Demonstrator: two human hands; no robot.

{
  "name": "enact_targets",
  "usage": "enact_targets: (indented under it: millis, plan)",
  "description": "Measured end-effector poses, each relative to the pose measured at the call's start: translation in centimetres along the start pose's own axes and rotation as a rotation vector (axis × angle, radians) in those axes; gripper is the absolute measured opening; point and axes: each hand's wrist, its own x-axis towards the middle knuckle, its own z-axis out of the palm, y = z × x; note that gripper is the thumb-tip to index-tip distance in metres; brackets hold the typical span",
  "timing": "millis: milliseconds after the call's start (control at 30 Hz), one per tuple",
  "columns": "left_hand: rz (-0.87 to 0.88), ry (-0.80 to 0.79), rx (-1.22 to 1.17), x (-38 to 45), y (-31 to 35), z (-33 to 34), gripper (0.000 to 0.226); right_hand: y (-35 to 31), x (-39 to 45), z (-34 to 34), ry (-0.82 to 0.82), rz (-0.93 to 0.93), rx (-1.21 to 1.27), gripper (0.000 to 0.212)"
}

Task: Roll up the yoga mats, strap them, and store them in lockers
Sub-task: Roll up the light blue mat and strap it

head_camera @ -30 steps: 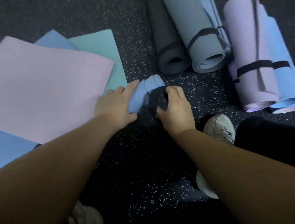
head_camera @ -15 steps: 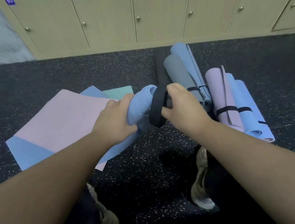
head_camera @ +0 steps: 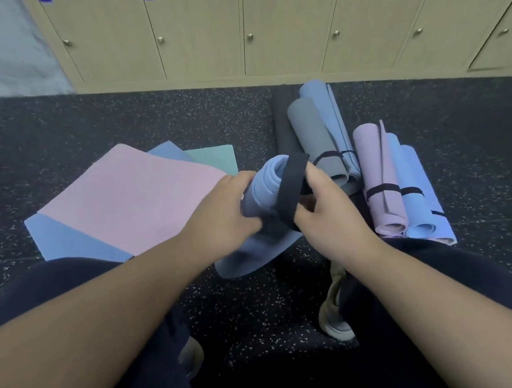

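Above dark speckled rubber floor [head_camera: 142, 117]: left hand [head_camera: 219, 221] gripping half-rolled blue foam mat [head_camera: 266, 181], right hand [head_camera: 331, 213] pinching black fabric strap [head_camera: 292, 186]; loose tail probably unrolling if slipping.

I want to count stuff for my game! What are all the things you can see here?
Rolled mat in hands: one, blue, held above the floor, end still loose.
Strap: one, black, looped round that roll.
Flat mats: at least three, pink over blue and teal, on the floor at left.
Strapped rolls: about five, grey, blue and lilac, on the floor at right.
Lockers: a beige row at the back, numbers 49 to 46 readable.
Shoes: two, pale, below.
Left hand: grips the roll.
Right hand: holds the strap.
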Motion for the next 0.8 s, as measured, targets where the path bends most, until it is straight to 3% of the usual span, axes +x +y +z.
enact_targets:
  millis: [167,333,400,800]
  plan:
    - [-0.058,-0.101,-0.347,-1.1,0.0,-0.4,0.065,0.7,0.9,1.6,-0.076,0.005,0.045,0.043]
    - [-0.256,-0.17,-0.612,-0.9,-0.5,-0.9,0.025,1.6,2.2,3.2,-0.165,-0.006,-0.008,0.034]
    - [-0.281,-0.138,-0.587,-0.5,-1.1,-0.6,0.017,2.0,2.6,3.7,-0.177,-0.01,-0.022,0.034]
    - [-0.341,-0.128,-0.415,2.7,-2.6,-0.8,0.035,3.2,4.6,6.1,-0.155,0.118,0.038,0.042]
